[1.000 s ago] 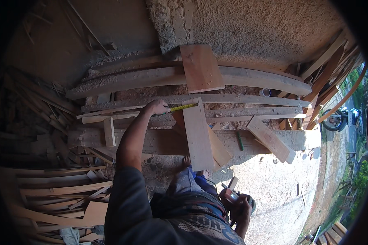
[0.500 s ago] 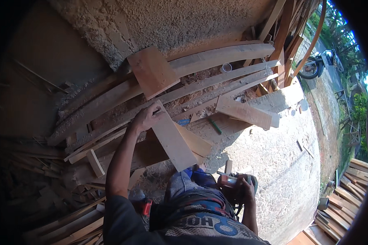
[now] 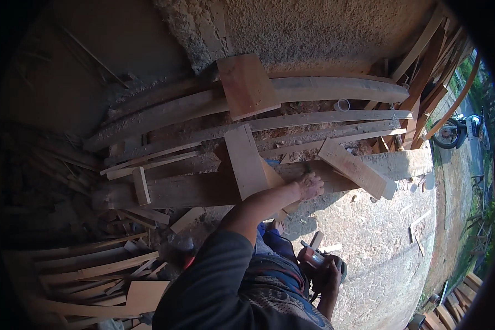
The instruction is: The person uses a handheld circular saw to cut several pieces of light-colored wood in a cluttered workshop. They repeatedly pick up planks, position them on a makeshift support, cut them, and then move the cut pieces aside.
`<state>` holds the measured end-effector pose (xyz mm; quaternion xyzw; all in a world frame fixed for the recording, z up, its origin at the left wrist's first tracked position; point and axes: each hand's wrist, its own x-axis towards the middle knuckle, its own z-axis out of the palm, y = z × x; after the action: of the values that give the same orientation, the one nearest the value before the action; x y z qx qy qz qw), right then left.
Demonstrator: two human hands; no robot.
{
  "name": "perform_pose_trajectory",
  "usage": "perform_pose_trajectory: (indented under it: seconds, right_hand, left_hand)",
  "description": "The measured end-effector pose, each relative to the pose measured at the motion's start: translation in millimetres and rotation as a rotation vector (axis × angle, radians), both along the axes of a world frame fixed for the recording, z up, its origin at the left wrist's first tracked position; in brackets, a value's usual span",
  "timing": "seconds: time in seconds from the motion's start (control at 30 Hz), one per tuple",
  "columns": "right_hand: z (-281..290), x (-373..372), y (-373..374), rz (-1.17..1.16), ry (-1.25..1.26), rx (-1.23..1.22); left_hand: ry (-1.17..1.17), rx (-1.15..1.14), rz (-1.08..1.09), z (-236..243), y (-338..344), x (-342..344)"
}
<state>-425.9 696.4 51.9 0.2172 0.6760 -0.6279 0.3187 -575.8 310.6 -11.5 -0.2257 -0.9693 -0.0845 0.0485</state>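
Note:
My left hand (image 3: pixel 312 187) reaches over the long workbench plank (image 3: pixel 209 190), right of a narrow pale board (image 3: pixel 239 154) lying crosswise. A green pencil-like stick (image 3: pixel 309 168) is at its fingertips, blurred, so I cannot tell whether it is gripped. Low on the right, my right hand (image 3: pixel 330 278) grips an orange-and-dark power tool (image 3: pixel 312 257) beside my leg. A square plywood piece (image 3: pixel 245 85) rests across the back timbers. A short slanted board (image 3: pixel 351 168) lies just right of my left hand.
Curved timbers (image 3: pixel 344 89) run along the textured wall (image 3: pixel 302 38), with a clear cup (image 3: pixel 342 105) among them. Offcuts (image 3: pixel 93 269) are piled at lower left. Upright planks (image 3: pixel 423 93) lean at right, near a parked motorcycle (image 3: pixel 454 133). Sunlit paving (image 3: pixel 379 247) lies lower right.
My left hand has left the crosswise board's far end and moved right and toward me, to the green stick. The tape measure seen a second ago is out of sight. The view has shifted.

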Motion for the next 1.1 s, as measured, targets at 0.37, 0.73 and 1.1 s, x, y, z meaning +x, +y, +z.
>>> perform_pose_trajectory:
  seconds: [0.37,0.73,1.1]
  right_hand:
    - [-25.8,-16.6,38.2,-0.228,-0.196,-0.185]
    - [17.6,-47.6,7.1,-0.066,-0.246,-0.193]
    - [-48.1,-44.1,62.7,-0.009,-0.043,-0.046]
  left_hand:
    - [-0.016,0.06,0.426,137.2,-154.4,110.3]
    - [-0.047,-0.552,0.063,101.2,-171.9,157.9]
    - [0.01,0.145,0.541,243.9,-155.2,163.3]
